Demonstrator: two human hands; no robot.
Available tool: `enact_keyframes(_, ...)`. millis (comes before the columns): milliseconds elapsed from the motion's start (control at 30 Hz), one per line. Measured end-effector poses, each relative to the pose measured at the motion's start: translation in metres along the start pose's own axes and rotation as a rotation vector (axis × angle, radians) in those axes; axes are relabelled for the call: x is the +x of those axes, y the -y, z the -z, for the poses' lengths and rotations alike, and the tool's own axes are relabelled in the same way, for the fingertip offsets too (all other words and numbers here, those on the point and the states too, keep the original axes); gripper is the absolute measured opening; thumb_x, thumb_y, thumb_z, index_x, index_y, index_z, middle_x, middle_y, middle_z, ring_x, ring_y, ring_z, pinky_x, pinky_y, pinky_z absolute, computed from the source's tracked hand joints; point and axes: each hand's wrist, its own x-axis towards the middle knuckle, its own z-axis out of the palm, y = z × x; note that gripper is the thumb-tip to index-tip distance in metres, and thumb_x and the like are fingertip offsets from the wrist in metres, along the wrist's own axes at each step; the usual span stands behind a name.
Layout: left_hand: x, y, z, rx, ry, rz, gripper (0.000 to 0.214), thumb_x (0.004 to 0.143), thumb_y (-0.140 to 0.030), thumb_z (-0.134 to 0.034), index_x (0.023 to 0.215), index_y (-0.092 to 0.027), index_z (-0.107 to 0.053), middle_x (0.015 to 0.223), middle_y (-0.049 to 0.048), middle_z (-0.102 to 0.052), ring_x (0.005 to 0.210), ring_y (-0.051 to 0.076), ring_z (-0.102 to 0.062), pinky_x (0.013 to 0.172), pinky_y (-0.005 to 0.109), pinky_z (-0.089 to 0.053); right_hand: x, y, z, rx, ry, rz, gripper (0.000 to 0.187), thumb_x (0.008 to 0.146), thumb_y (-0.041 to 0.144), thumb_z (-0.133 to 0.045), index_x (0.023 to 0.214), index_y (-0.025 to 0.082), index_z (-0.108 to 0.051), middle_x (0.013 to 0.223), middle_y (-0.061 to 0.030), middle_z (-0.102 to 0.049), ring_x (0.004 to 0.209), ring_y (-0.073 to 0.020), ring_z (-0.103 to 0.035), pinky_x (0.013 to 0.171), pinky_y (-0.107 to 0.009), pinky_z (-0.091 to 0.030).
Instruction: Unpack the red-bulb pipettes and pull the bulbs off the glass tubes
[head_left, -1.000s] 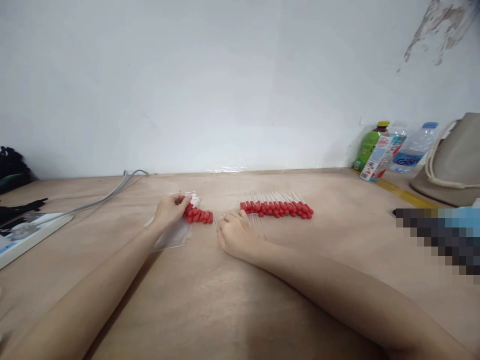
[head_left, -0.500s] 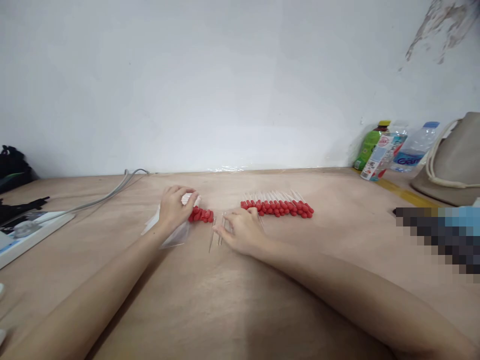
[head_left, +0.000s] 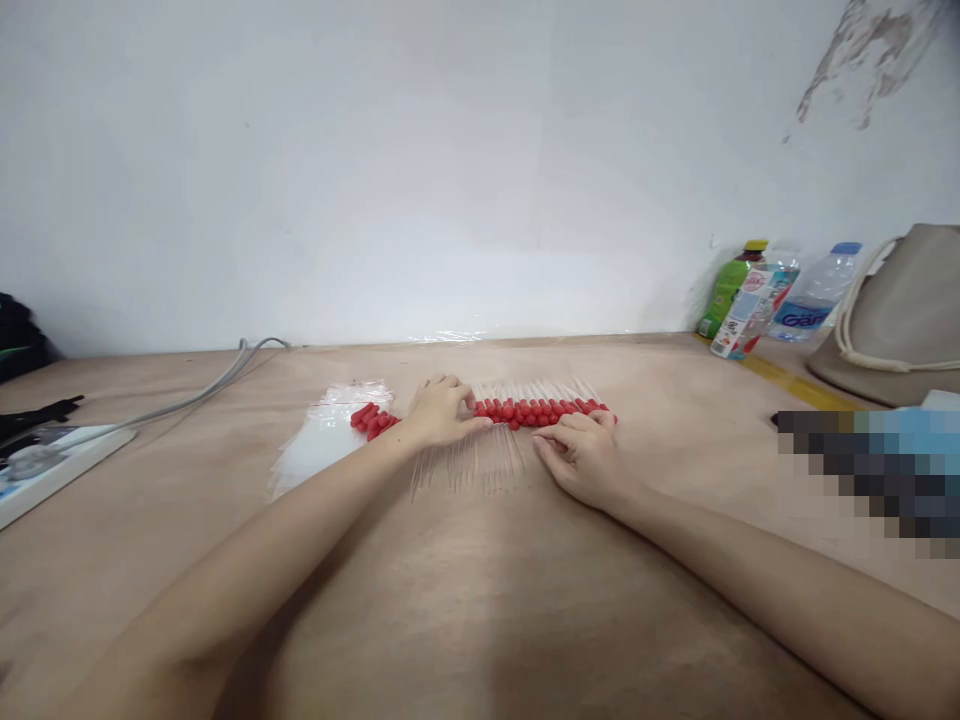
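Thin clear sticks with red bulb-like ends lie in a row, their red ends (head_left: 551, 411) toward me and pale shafts pointing to the wall. More thin clear sticks (head_left: 487, 470) fan out toward me, in front of the row. My left hand (head_left: 439, 412) is over the left end of the row, thumb and index finger apart. Beside the right part of the row, my right hand (head_left: 589, 458) has its thumb and index finger in a pinch; what lies between them is too small to tell. Loose red bulbs (head_left: 369, 418) sit left of my left hand.
Clear plastic bags (head_left: 319, 445) lie on the left. A grey cable (head_left: 202, 395) runs to a white power strip (head_left: 67, 465). At the back right stand a green bottle (head_left: 726, 295), a labelled bottle (head_left: 750, 310), a clear bottle (head_left: 817, 295) and a grey bag (head_left: 892, 310).
Both hands have moved right. My left hand has left the loose red bulbs and bags for the row, uncovering the bags. My right hand has uncovered the clear sticks in front.
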Motion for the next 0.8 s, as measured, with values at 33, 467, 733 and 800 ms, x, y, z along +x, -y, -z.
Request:
enact_keyframes(33,0.004,0.0,-0.003,-0.012,0.01,-0.007,0.036,0.069,-0.056,-0.058,0.075,-0.021,-0.061,0.088,0.0063,-0.057,0.092,0.027,-0.049,0.08,0.041,-0.037,0.0,0.001,0.0,0.006,0.006,-0.001,0.021,0.081,0.024,-0.049,0.07,0.019,-0.065,0.055,0.0024,-0.053,0.059,-0.0097,-0.048,0.073,-0.032,-0.023)
enact_keyframes(467,-0.019,0.007,0.0,-0.201,-0.3,0.124,0.022,0.083,-0.035,-0.048,0.072,-0.018,-0.057,0.083,0.0045,-0.059,0.087,0.021,-0.051,0.08,0.035,-0.038,0.0,0.005,-0.003,0.036,-0.032,0.026,0.018,0.082,0.024,-0.048,0.085,0.019,-0.065,0.069,-0.0012,-0.058,0.068,-0.013,-0.052,0.076,-0.034,-0.028)
enact_keyframes(733,-0.084,0.003,0.009,-0.294,-0.292,-0.125,0.014,0.083,-0.03,-0.05,0.085,-0.02,-0.06,0.093,0.0048,-0.06,0.09,0.02,-0.05,0.082,0.036,-0.037,0.002,0.009,-0.002,-0.016,-0.053,0.199,0.049,0.082,0.038,-0.05,0.127,0.019,-0.044,0.124,-0.0129,-0.048,0.113,-0.0258,-0.043,0.092,-0.042,-0.034)
enact_keyframes(800,-0.089,0.002,0.006,-0.301,-0.267,-0.164,0.013,0.083,-0.029,-0.05,0.086,-0.021,-0.06,0.094,0.0051,-0.06,0.091,0.02,-0.051,0.082,0.037,-0.037,0.002,0.012,0.0,-0.028,0.02,0.27,0.047,0.082,0.04,-0.049,0.125,0.02,-0.047,0.126,-0.0119,-0.048,0.117,-0.0253,-0.041,0.096,-0.044,-0.031)
